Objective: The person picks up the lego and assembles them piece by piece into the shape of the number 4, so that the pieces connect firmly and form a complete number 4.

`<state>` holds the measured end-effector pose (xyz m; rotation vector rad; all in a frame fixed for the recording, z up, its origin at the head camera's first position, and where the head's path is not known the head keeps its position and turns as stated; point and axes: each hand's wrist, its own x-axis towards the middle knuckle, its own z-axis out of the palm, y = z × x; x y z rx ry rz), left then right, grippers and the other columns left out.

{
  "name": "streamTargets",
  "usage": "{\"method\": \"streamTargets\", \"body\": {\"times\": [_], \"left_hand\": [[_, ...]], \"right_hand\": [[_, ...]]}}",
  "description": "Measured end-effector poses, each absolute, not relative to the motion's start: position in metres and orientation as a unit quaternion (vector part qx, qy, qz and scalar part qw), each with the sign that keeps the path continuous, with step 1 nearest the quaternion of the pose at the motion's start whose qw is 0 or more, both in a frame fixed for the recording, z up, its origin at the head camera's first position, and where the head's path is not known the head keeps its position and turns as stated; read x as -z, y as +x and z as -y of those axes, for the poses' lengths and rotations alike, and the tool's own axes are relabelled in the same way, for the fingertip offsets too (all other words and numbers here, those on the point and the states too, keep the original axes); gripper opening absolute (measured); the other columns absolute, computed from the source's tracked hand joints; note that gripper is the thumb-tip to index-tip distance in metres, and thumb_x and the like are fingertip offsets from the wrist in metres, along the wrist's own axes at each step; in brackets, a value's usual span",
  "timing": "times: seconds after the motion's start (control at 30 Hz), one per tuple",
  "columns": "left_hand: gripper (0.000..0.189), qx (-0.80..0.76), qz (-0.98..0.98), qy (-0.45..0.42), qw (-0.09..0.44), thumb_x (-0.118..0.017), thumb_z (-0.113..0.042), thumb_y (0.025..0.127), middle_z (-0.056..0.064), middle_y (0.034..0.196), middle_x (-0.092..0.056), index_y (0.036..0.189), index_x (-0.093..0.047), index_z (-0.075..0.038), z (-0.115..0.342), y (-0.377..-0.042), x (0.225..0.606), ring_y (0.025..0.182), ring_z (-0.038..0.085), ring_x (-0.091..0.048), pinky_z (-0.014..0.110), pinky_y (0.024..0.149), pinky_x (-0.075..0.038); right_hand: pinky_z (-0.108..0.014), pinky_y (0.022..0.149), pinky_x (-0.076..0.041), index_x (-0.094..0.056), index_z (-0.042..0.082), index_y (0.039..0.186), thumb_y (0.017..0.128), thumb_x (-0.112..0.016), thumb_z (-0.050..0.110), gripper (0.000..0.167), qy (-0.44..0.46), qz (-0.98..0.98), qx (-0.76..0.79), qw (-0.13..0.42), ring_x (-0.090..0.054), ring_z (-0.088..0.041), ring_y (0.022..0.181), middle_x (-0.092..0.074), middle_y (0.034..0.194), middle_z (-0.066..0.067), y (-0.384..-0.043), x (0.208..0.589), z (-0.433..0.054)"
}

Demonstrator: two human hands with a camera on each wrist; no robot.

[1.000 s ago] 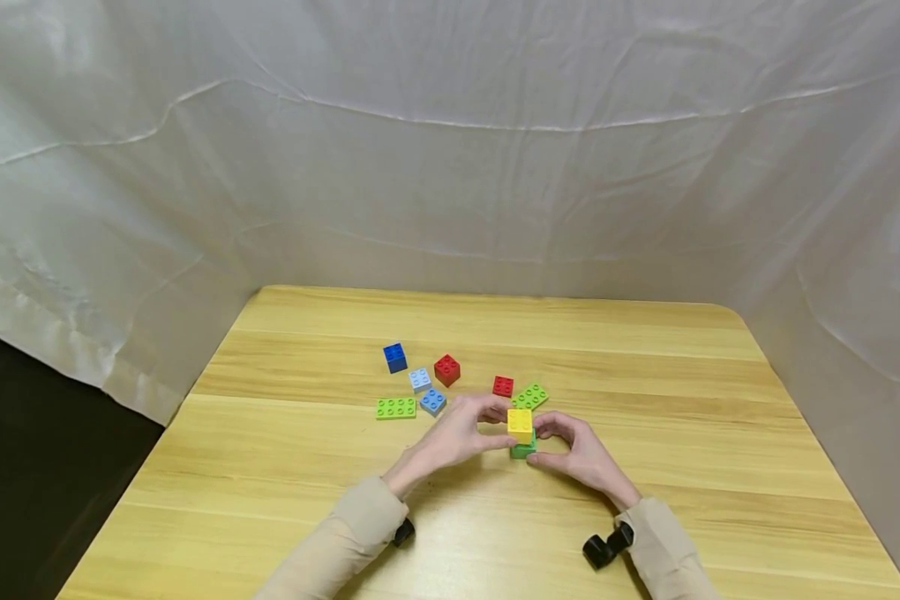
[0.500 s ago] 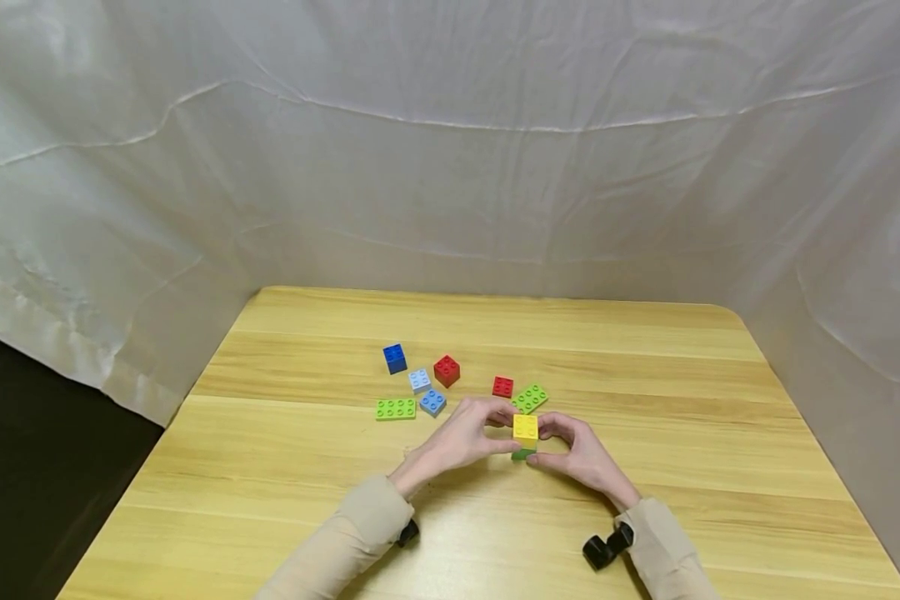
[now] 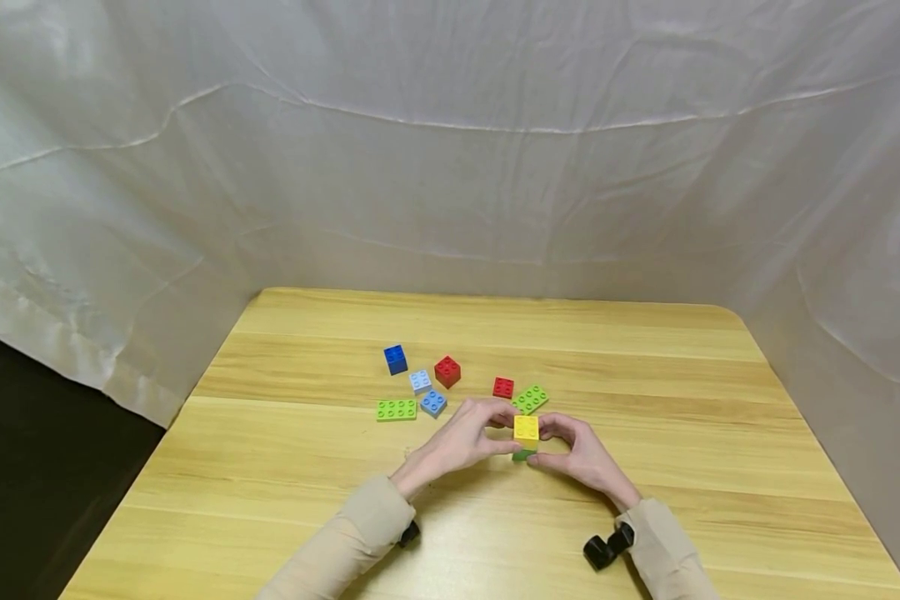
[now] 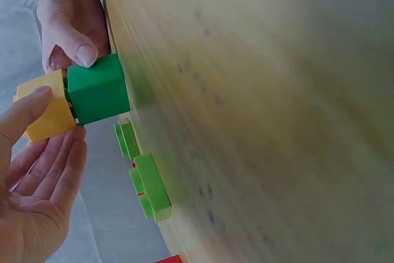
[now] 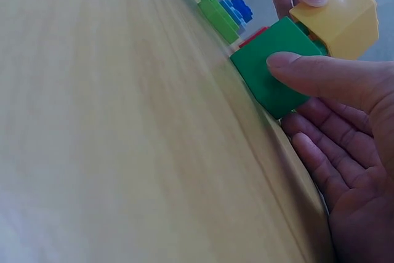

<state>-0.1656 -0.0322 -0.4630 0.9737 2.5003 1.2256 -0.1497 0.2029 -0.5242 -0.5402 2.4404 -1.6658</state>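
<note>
Thumb and fingers of my left hand [image 3: 467, 435] pinch a yellow toy brick [image 3: 526, 431]. Directly beneath it is a green brick [image 4: 98, 89], gripped by my right hand [image 3: 579, 456] with the thumb on its near side. The yellow brick sits over the green one's studs, slightly tilted. In the left wrist view a narrow gap with green studs shows between the two. From the head view, most of the green brick is hidden under the yellow one. The right wrist view shows the green brick low at the wooden table [image 5: 154, 121].
Beyond my hands lie a flat lime brick [image 3: 530, 399] and a small red brick [image 3: 503, 387]. To the left are a taller red brick [image 3: 447, 372], a dark blue brick [image 3: 395, 359], two lighter blue bricks [image 3: 433, 403] and another flat lime brick [image 3: 397, 409]. Grey sheeting [image 3: 495, 192] surrounds the table.
My left hand has shifted the yellow brick slightly right and toward me, so it lines up more closely over the green brick. My right hand has stayed in place; the loose bricks are unmoved.
</note>
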Motion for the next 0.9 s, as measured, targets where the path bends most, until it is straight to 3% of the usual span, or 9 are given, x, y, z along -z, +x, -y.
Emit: {"method": "streamTargets", "body": {"times": [0.9], "left_hand": [[0.04, -0.378, -0.854, 0.343, 0.102, -0.076, -0.024, 0.091, 0.005, 0.121, -0.073, 0.127, -0.066, -0.009, 0.0326, -0.1674, 0.4604, 0.11, 0.017, -0.071, 0.021, 0.098, -0.055]], "right_hand": [[-0.021, 0.091, -0.054, -0.069, 0.008, 0.109, 0.078, -0.087, 0.013, 0.036, -0.167, -0.816, 0.549, 0.065, -0.065, -0.003, 0.096, -0.072, 0.108, -0.01, -0.15, 0.5229, -0.2023]]}}
